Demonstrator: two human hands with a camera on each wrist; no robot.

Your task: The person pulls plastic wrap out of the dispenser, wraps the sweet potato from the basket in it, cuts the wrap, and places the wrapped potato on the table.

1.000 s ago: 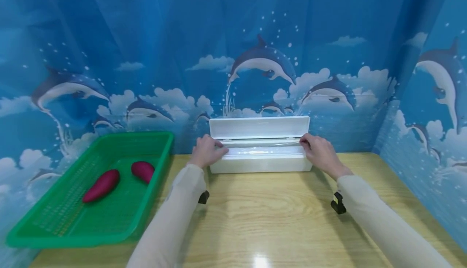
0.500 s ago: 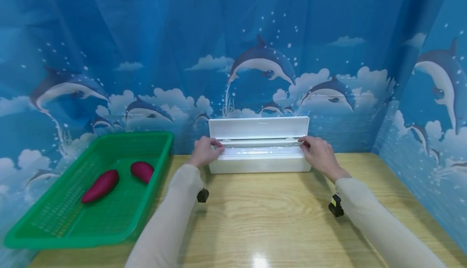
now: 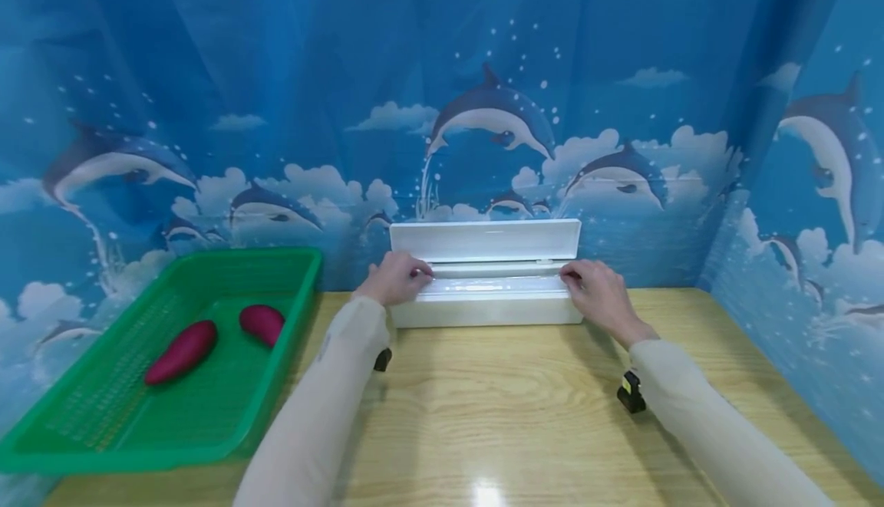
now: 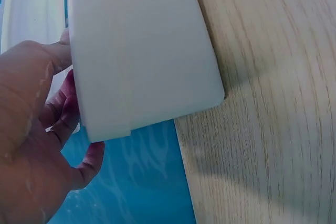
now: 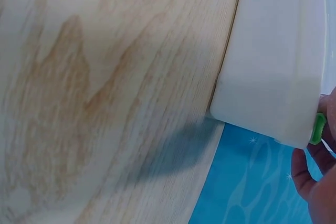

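Note:
A long white cling film dispenser box (image 3: 486, 313) stands at the back of the table, its lid (image 3: 486, 241) raised. Clear, shiny cling film (image 3: 497, 284) stretches along its inside. At the left end, my left hand (image 3: 397, 278) pinches the film edge between thumb and fingers. My right hand (image 3: 602, 296) pinches it at the right end. In the left wrist view the box wall (image 4: 136, 51) partly hides the left fingertips. In the right wrist view a small green piece (image 5: 317, 128) sits at the box's end, beside the right fingers.
On the left stands a green plastic basket (image 3: 238, 434) with two purple-red sweet potatoes, one nearer (image 3: 182, 352) and one farther (image 3: 262, 324). The wooden table (image 3: 497, 407) ends at a blue dolphin-print curtain (image 3: 311, 93) just behind the box.
My left hand shifted slightly left, then back right over the box's left end. The right hand stays at the right end. The whole view has drifted a little.

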